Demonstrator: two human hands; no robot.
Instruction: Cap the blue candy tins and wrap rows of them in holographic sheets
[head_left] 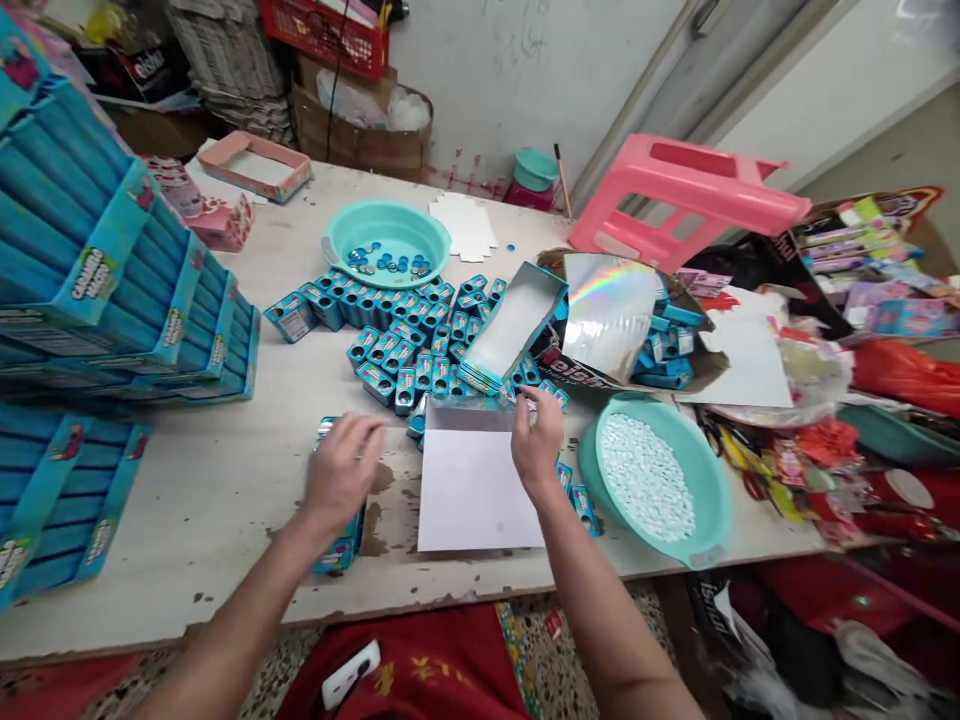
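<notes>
A white card (476, 490) lies before me, with a shaded grey band along its far edge. My right hand (538, 440) is at its far right corner, fingers curled against the edge; the exact grip is partly hidden. Off the card's left side, my left hand (345, 468) hovers with half-bent fingers and nothing visible in them. Below that hand stand small blue boxes (341, 550), partly covered by it. Past the card is a group of blue boxes with round holes (424, 372). A blue tray with a white inside (514, 320) rests tilted on them.
A teal basin (386, 210) with small blue round pieces stands at the back. Another teal basin (720, 500), full of white pieces, is at right. Stacked blue display boxes (112, 290) rise at left. A pink stool (682, 190) and an open carton (709, 365) stand back right.
</notes>
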